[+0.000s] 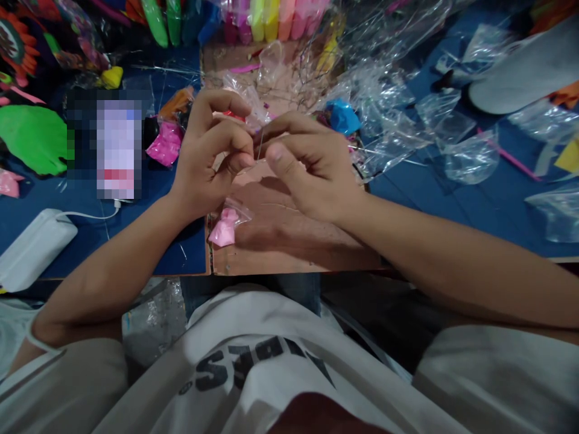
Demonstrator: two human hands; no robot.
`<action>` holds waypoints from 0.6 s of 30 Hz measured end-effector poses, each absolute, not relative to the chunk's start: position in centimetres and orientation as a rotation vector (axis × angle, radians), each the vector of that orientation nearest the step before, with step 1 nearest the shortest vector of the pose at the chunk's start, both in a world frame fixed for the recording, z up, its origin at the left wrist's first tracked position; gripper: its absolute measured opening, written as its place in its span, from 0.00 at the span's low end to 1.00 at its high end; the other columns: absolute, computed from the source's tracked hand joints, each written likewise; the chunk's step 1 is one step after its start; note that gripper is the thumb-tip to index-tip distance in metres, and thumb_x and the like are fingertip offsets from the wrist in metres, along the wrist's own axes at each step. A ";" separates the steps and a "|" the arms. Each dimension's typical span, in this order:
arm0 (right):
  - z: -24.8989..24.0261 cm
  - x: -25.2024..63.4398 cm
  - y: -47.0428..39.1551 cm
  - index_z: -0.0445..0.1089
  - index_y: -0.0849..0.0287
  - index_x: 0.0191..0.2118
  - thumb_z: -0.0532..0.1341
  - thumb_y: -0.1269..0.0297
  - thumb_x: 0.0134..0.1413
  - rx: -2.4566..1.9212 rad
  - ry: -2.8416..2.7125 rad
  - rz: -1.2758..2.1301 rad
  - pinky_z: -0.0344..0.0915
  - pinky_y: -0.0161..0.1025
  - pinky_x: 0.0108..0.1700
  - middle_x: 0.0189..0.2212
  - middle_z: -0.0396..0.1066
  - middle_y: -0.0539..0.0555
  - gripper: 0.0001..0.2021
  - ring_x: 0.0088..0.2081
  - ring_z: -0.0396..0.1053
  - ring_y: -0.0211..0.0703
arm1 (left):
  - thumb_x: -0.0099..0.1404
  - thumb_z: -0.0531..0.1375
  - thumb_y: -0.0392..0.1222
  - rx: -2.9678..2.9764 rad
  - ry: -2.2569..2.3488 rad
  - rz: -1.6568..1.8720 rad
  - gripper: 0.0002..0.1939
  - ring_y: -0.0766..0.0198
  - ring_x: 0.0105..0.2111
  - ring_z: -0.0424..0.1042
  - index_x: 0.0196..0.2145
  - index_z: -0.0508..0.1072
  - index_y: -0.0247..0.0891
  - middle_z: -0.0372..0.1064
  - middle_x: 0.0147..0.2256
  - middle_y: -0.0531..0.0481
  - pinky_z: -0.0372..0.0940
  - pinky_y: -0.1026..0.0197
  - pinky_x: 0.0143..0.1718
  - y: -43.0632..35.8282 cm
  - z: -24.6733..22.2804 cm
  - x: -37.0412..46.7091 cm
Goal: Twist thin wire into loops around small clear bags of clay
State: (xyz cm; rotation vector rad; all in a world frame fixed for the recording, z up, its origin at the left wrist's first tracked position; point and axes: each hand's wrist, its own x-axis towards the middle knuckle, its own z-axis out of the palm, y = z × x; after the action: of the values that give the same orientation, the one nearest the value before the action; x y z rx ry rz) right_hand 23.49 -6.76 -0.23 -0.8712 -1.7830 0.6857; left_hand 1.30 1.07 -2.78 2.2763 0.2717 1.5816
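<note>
My left hand (212,150) and my right hand (316,163) meet above the brown board (289,235), fingertips close together. A thin, wire-like strand (260,144) shows between them. The left thumb and fingers are pinched at one part of it, while the right thumb and fingers are curled closed around another part, whose end is hidden. Just beneath the left hand, a small bag of light pink clay-like material (225,228) lies on the board. Something red in clear plastic (233,113) is partly covered behind the fingers.
At left are a phone-like device with a blurred screen (118,150), cabled to a white power bank (38,247), and a green bag (34,138). Clear plastic bags (389,114) and a grey rounded object (525,66) lie right. Bright-coloured packs (271,18) line the back.
</note>
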 end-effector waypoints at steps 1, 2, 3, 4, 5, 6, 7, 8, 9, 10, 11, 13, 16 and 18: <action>-0.1 23.3 -7.0 0.76 0.52 0.32 0.62 0.36 0.86 -0.892 -1.741 0.670 0.79 0.56 0.60 0.48 0.81 0.60 0.30 0.53 0.78 0.57 | 0.84 0.66 0.71 2.302 0.232 1.573 0.23 0.51 0.53 0.76 0.48 0.83 0.48 0.73 0.55 0.43 0.77 0.46 0.51 1.1 -2.9 1.3; 0.0 23.2 -7.2 0.76 0.52 0.32 0.63 0.36 0.85 -0.918 -1.707 0.655 0.78 0.58 0.65 0.50 0.80 0.61 0.31 0.57 0.77 0.59 | 0.86 0.65 0.68 2.318 0.228 1.559 0.22 0.53 0.53 0.75 0.49 0.82 0.47 0.73 0.57 0.43 0.76 0.46 0.52 1.2 -3.1 1.2; 0.1 23.1 -7.4 0.78 0.51 0.32 0.64 0.36 0.85 -0.943 -1.686 0.650 0.76 0.60 0.68 0.51 0.79 0.61 0.29 0.60 0.76 0.61 | 0.88 0.64 0.67 2.329 0.228 1.541 0.21 0.53 0.53 0.75 0.50 0.81 0.47 0.73 0.57 0.43 0.76 0.46 0.53 1.3 -3.3 1.2; 0.1 23.0 -7.5 0.81 0.50 0.34 0.66 0.37 0.84 -0.960 -1.671 0.650 0.75 0.62 0.70 0.52 0.78 0.61 0.27 0.61 0.75 0.62 | 0.89 0.62 0.66 2.331 0.232 1.528 0.21 0.53 0.53 0.75 0.50 0.81 0.47 0.73 0.58 0.43 0.76 0.46 0.52 1.4 -3.4 1.2; 0.2 22.9 -7.7 0.84 0.49 0.37 0.68 0.38 0.83 -0.966 -1.661 0.653 0.75 0.64 0.72 0.52 0.77 0.61 0.24 0.63 0.74 0.63 | 0.89 0.62 0.67 2.322 0.244 1.522 0.22 0.53 0.54 0.75 0.50 0.81 0.48 0.74 0.58 0.43 0.77 0.46 0.52 1.4 -3.5 1.2; 0.1 22.9 -7.7 0.87 0.47 0.40 0.69 0.40 0.82 -0.968 -1.653 0.656 0.75 0.66 0.72 0.53 0.77 0.61 0.20 0.64 0.74 0.64 | 0.89 0.62 0.69 2.312 0.248 1.522 0.23 0.52 0.55 0.76 0.49 0.81 0.48 0.75 0.58 0.43 0.77 0.46 0.52 1.4 -3.6 1.2; 0.0 22.9 -7.8 0.88 0.46 0.44 0.70 0.41 0.81 -0.967 -1.644 0.647 0.76 0.67 0.71 0.53 0.77 0.61 0.17 0.64 0.74 0.65 | 0.87 0.63 0.71 2.304 0.247 1.521 0.23 0.51 0.55 0.76 0.49 0.81 0.49 0.75 0.58 0.44 0.77 0.46 0.52 1.4 -3.7 1.3; -0.1 23.0 -7.8 0.89 0.44 0.47 0.70 0.43 0.81 -0.970 -1.646 0.630 0.78 0.67 0.69 0.55 0.77 0.61 0.14 0.65 0.74 0.66 | 0.85 0.65 0.73 2.292 0.252 1.520 0.24 0.50 0.56 0.77 0.48 0.81 0.50 0.76 0.59 0.45 0.77 0.45 0.54 1.4 -3.7 1.4; -0.2 23.0 -7.7 0.88 0.43 0.51 0.70 0.44 0.81 -0.977 -1.655 0.605 0.80 0.66 0.66 0.56 0.77 0.61 0.13 0.66 0.73 0.67 | 0.84 0.65 0.74 2.280 0.257 1.522 0.25 0.50 0.56 0.79 0.48 0.81 0.51 0.76 0.60 0.46 0.77 0.45 0.56 1.4 -3.7 1.5; -0.4 23.0 -7.7 0.88 0.42 0.53 0.70 0.45 0.81 -0.986 -1.665 0.576 0.82 0.64 0.64 0.56 0.77 0.62 0.12 0.66 0.73 0.67 | 0.82 0.65 0.76 2.264 0.260 1.538 0.26 0.49 0.55 0.80 0.47 0.81 0.52 0.77 0.60 0.46 0.77 0.44 0.56 1.4 -3.8 1.6; -0.5 23.0 -7.7 0.86 0.42 0.55 0.69 0.45 0.82 -0.991 -1.676 0.549 0.83 0.63 0.61 0.56 0.76 0.62 0.11 0.67 0.74 0.67 | 0.81 0.66 0.78 2.250 0.265 1.556 0.27 0.49 0.55 0.80 0.47 0.80 0.52 0.77 0.60 0.47 0.78 0.45 0.56 1.4 -4.0 1.8; -0.7 23.0 -7.8 0.85 0.42 0.55 0.70 0.45 0.81 -0.988 -1.699 0.495 0.84 0.61 0.57 0.54 0.76 0.62 0.11 0.66 0.74 0.68 | 0.79 0.67 0.80 2.204 0.335 1.601 0.29 0.49 0.52 0.81 0.46 0.80 0.52 0.78 0.60 0.46 0.80 0.45 0.52 1.5 -4.4 2.0; -0.8 23.1 -8.2 0.85 0.44 0.52 0.72 0.45 0.79 -0.991 -1.739 0.314 0.84 0.61 0.57 0.54 0.76 0.62 0.11 0.65 0.75 0.67 | 0.83 0.66 0.76 2.181 0.401 1.605 0.27 0.49 0.50 0.82 0.44 0.79 0.50 0.78 0.58 0.45 0.83 0.45 0.45 1.8 -5.1 2.4; -1.1 23.4 -8.3 0.87 0.42 0.50 0.71 0.49 0.80 -0.924 -1.779 0.127 0.82 0.61 0.59 0.53 0.77 0.60 0.08 0.61 0.77 0.64 | 0.85 0.65 0.72 2.140 0.317 1.602 0.25 0.48 0.52 0.84 0.46 0.78 0.49 0.78 0.57 0.44 0.84 0.48 0.42 1.8 -5.4 2.6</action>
State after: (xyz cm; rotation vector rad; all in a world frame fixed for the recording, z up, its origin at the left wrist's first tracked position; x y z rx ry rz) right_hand 23.38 -8.27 -1.06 -0.9240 -1.7790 0.1267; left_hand 2.56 1.82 -5.43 2.1399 0.3169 1.6016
